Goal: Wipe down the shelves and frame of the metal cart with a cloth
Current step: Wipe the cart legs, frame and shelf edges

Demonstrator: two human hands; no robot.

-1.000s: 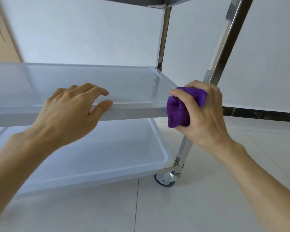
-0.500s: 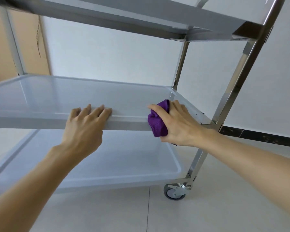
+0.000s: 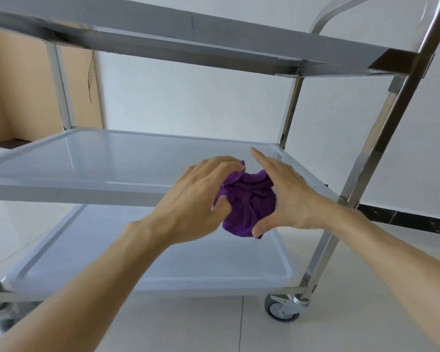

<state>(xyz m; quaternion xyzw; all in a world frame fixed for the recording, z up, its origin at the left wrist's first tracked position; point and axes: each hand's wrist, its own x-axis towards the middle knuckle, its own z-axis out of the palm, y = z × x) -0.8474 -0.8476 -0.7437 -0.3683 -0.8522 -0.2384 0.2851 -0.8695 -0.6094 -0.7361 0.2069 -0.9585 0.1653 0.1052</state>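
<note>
Bunching between two hands, a purple cloth (image 3: pixel 249 201) is held just in front of the middle shelf (image 3: pixel 127 158) of a metal cart (image 3: pixel 381 128), near that shelf's right front corner. The cloth is gripped by the left hand (image 3: pixel 198 199), whose fingers are curled into its upper folds with the thumb tucked against its side. It is cradled by the right hand (image 3: pixel 287 196), the thumb hooked under the lower edge and the forefinger stretched out straight toward the shelf. Whether the cloth touches the shelf's front rim cannot be told, since the rim is hidden behind it.

Above the middle shelf, the top shelf (image 3: pixel 214 47) is seen from below; beneath it lies the bottom shelf (image 3: pixel 163 262), and below that a caster wheel (image 3: pixel 281 309) rests on the tiled floor (image 3: pixel 315 336).

The cloth appears to be in the course of being refolded or regathered, with much wiping judged to remain. Several slips could follow. A loose wad could be dropped onto the bottom shelf or the floor if the grip is relaxed mid-fold. With neither hand steadying the frame, the cart could be rolled away on its wheels by a firm stroke, should the casters be unlocked. A poorly gathered cloth could leave the shelf's raised rim and corners missed.
</note>
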